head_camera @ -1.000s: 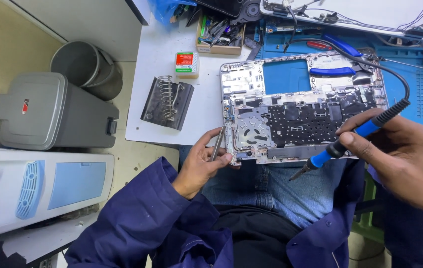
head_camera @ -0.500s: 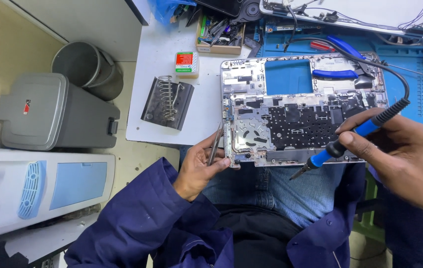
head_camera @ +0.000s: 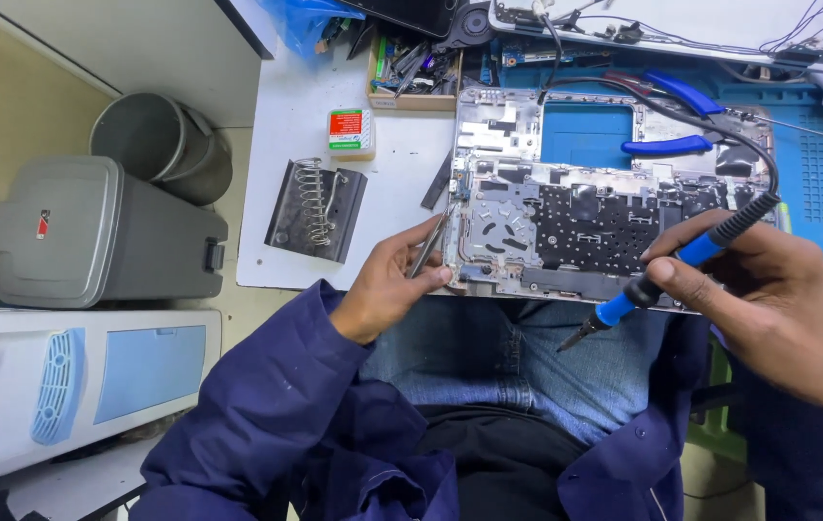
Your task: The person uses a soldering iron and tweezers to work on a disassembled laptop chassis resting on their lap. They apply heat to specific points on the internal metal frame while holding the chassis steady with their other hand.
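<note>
A person in a dark blue work jacket holds a blue-handled soldering iron with a black grip and cord point(head_camera: 667, 275) in the right hand point(head_camera: 768, 299), fingers closed round it, its tip hanging off the white surface point(head_camera: 296, 125) above the lap. The left hand point(head_camera: 387, 289) pinches slim metal tweezers point(head_camera: 428, 246) at the near-left corner of an opened silver laptop chassis with a black keyboard underside point(head_camera: 585, 227). The chassis overhangs the surface's near edge; a black stand with a wire coil point(head_camera: 317, 207) sits well clear to its left, blue-handled pliers point(head_camera: 667, 145) behind.
</note>
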